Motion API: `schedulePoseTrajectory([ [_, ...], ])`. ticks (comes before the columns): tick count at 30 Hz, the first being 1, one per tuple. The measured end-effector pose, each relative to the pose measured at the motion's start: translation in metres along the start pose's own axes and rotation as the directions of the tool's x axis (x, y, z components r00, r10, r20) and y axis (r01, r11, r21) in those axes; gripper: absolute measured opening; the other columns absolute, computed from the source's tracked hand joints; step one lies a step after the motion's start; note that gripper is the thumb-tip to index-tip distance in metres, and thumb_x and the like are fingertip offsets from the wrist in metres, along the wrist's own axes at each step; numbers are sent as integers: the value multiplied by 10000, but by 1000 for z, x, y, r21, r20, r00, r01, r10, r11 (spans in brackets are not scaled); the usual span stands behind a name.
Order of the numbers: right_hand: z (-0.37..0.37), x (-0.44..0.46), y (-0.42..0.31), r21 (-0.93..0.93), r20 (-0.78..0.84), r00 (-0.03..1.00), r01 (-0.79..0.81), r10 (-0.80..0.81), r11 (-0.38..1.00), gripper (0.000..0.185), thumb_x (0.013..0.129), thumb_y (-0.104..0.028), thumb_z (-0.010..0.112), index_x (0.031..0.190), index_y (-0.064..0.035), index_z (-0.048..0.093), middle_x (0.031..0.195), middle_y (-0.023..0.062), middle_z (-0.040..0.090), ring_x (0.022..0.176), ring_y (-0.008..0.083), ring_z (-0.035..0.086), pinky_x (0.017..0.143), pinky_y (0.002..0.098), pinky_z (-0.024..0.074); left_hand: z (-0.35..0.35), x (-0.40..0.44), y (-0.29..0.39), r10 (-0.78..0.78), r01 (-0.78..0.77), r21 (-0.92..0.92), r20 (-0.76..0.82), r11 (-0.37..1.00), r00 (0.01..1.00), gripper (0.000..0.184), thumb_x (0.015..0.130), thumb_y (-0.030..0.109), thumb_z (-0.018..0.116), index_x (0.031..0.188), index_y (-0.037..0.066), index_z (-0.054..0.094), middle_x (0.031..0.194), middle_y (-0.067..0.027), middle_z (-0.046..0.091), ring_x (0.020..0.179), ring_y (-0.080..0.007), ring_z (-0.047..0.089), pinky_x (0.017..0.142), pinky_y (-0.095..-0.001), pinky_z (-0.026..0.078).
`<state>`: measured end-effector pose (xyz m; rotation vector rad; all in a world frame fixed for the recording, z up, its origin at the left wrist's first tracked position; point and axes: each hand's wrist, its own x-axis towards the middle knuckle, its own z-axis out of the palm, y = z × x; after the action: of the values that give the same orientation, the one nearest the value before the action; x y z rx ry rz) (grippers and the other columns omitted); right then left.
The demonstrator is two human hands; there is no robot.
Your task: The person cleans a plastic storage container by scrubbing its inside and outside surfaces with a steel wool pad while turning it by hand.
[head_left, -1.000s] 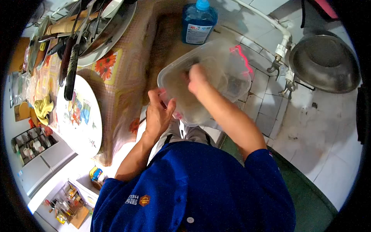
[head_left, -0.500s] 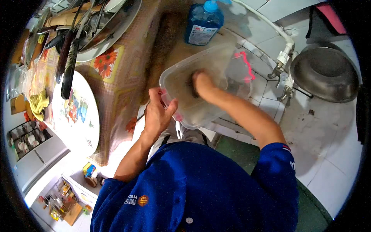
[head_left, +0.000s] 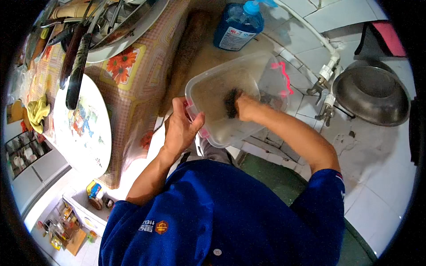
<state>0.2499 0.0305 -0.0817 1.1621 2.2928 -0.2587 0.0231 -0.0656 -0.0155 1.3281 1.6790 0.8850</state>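
The left hand grips the near left edge of a clear tub, thumb to one side and fingers wrapped by a pink latch. The right hand reaches inside from the right, closed on a dark scrubber held against the tub's inner surface; most of those fingertips are hidden from me. The tub sits in front of the person's legs, just right of the table, its open side turned up towards the person; I can't tell what bears its weight underneath. A wavy pink strip runs by its far right side.

Just beyond the tub stands a bottle of blue liquid with a pump top. A white pipe comes along the far wall to two taps on the right, and next to them a dark pan rests, tilted, by the tiles.

Over on the left, the table wears a checked, flowered cloth. A white tray with a coloured picture lies at its near part, black utensil handles jutting over it from a pile farther back. A yellow rag lies left of the tray. Below on the right, a green mat covers the floor.
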Motion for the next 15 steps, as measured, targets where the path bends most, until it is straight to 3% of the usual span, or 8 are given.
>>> schedulePoseTrajectory([
  [2,-2,20,-15,502,181,983,-65,-32,862,416,829,-119,568,1205,50,514,1003,265,632,908,401,636,780,440,525,-1,3,7,-104,101,72,31,992,994,497,809,217,693,1139,7,386,974,-252,637,886,-377,646,767,-411,504],
  [3,4,26,-17,503,184,982,-66,-32,862,416,829,-119,568,1205,50,514,1003,265,632,908,401,636,780,440,525,0,3,6,-105,102,72,33,992,994,497,809,217,693,1139,7,386,974,-252,637,886,-377,646,767,-411,504],
  [6,13,46,-10,-44,-238,934,263,-266,964,315,793,-99,576,1076,31,621,898,223,669,828,370,664,717,435,538,0,3,2,8,-8,2,14,1000,1000,492,811,224,688,1138,10,389,944,-240,641,859,-365,651,756,-410,505],
  [8,-3,65,10,60,-42,999,-17,20,998,209,756,-103,607,912,6,694,891,187,681,826,341,671,698,424,540,-1,3,4,-6,6,-20,23,1000,1000,491,811,226,685,1137,13,387,923,-232,640,838,-358,651,747,-411,503],
  [9,-20,53,19,162,-107,985,-114,133,980,157,771,-120,616,827,-9,712,874,181,684,816,341,673,696,421,539,-1,3,6,-9,9,-26,16,1000,1000,491,811,226,685,1137,13,387,923,-232,640,838,-358,651,747,-411,503],
  [12,-17,30,24,180,-7,988,-149,153,972,154,783,-133,623,846,-28,717,885,182,684,834,342,671,716,415,537,-5,2,7,-88,88,-6,37,996,995,484,815,226,679,1135,13,385,914,-230,639,825,-352,651,743,-404,504],
  [14,9,14,7,145,53,997,56,-64,988,166,809,-163,618,846,-37,719,883,190,680,850,345,666,733,421,532,-3,2,4,-26,28,-58,30,998,999,486,812,230,679,1135,17,384,905,-234,637,818,-352,651,733,-406,505],
  [15,36,21,1,250,116,992,21,-51,968,166,814,-187,630,837,-48,717,845,182,679,843,354,659,736,433,527,-2,2,6,-27,29,-64,34,998,999,486,812,230,679,1135,17,384,905,-234,637,818,-352,651,733,-406,505],
])
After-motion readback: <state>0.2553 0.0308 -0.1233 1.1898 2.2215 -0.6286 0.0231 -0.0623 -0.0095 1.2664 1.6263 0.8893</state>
